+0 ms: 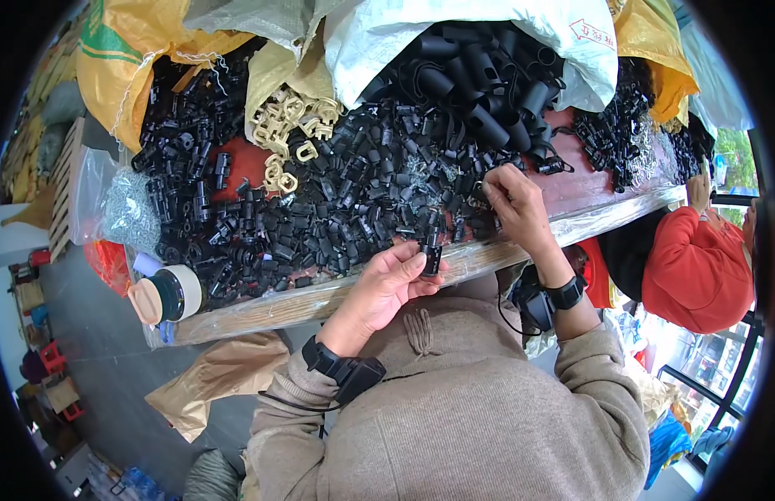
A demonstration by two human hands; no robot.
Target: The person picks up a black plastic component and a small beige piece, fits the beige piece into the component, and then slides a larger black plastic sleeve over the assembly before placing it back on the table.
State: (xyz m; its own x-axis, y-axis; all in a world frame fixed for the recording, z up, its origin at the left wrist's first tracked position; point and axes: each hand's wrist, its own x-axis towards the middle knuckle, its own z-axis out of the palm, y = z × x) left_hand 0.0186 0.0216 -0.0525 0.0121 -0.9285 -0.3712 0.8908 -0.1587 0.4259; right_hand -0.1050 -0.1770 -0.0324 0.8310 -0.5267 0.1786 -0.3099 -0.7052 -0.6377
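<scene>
Near the table's front edge, my left hand (393,284) grips a small black plastic part (432,260) between thumb and fingers; the part stands roughly upright. To its right, my right hand (521,209) is over the pile's edge with thumb and fingertips drawn together. Whatever those fingertips hold, if anything, is too small to make out. Just beyond both hands spreads a heap of small black plastic parts (321,224), with some shiny metal bits among them. Past my right hand, larger black tubular pieces (488,125) spill from a white sack (354,50).
Cream plastic clips (287,117) spill from a sack at the back. At the table's left corner stand a lidded jar (180,292) and a clear bag of small metal pieces (130,209). The wooden front edge (262,318) is plastic-wrapped. A person in a red top (696,271) is at right.
</scene>
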